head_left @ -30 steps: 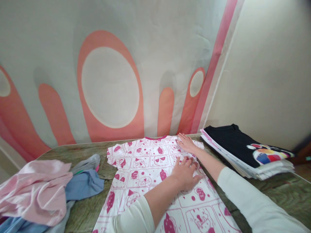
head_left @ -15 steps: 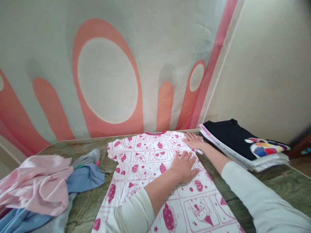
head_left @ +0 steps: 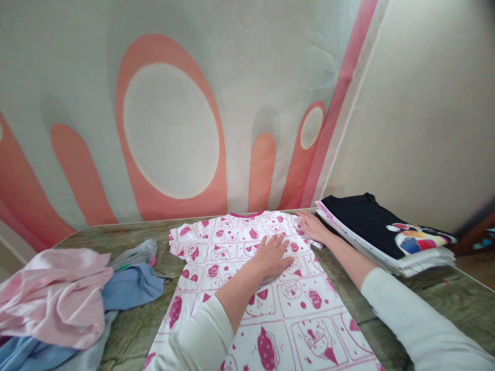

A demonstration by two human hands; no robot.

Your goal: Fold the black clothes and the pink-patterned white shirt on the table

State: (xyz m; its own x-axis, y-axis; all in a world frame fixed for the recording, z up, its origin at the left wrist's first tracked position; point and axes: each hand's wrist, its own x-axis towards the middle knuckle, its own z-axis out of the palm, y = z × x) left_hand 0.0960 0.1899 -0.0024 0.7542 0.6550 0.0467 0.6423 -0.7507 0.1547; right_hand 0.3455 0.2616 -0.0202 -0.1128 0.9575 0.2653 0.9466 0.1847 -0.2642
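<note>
Head view shows left hand (head_left: pixel 271 255) on shirt (head_left: pixel 280 304), its lettering-like marks (head_left: pixel 315 299) illegible.

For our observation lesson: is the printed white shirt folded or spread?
Spread: the shirt lies flat on the table, sleeves out; hem unseen.

Soft, muted light; dark upper-right corner, blurry right edge.

Plain off-white sleeves (head_left: pixel 203 332), softly creased, leave both hands (head_left: pixel 271 256) bare.
</note>
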